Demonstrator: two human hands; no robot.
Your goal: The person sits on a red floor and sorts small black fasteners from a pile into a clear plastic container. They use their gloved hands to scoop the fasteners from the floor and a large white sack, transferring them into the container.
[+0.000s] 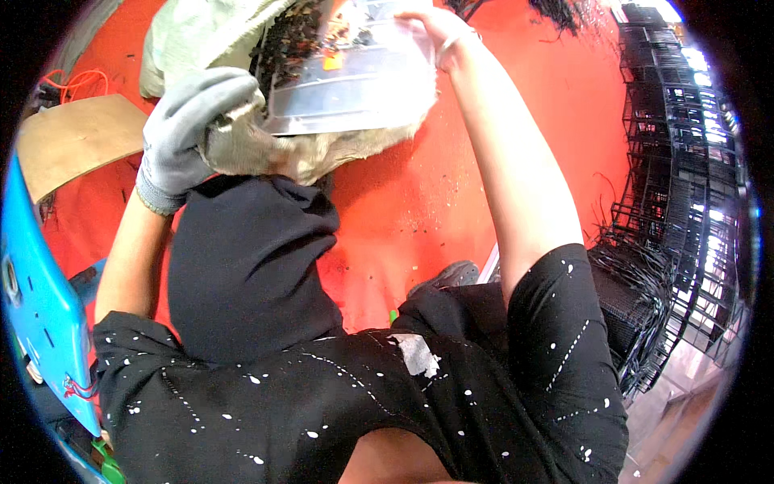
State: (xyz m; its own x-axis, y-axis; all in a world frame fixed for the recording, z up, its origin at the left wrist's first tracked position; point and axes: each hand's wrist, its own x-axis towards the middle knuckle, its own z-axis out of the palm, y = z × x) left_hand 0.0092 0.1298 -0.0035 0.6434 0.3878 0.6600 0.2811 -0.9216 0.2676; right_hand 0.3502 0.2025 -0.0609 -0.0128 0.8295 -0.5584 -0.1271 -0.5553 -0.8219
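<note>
A pale woven sack (197, 44) lies open in front of me, its near rim folded over by my left knee. My left hand (179, 133), in a grey work glove, is closed around that rim on the left side. A clear plastic tray (330, 105) lies at the sack's mouth, partly inside it. Dark crumbs and scraps (294, 36), with a small orange piece (332, 60), cover the tray's left and far part. My bare right hand (442, 31), with a band at the wrist, grips the tray's far right edge; some of its fingers are cut off by the upper rim of the picture.
Black grid-like racks (661, 137) and a bundle of thin black strips (637, 282) line the right side. On the left are a curved brown board (81, 141), an orange cable (85, 81) and a blue panel (44, 298). Small bits dot the red floor (540, 89).
</note>
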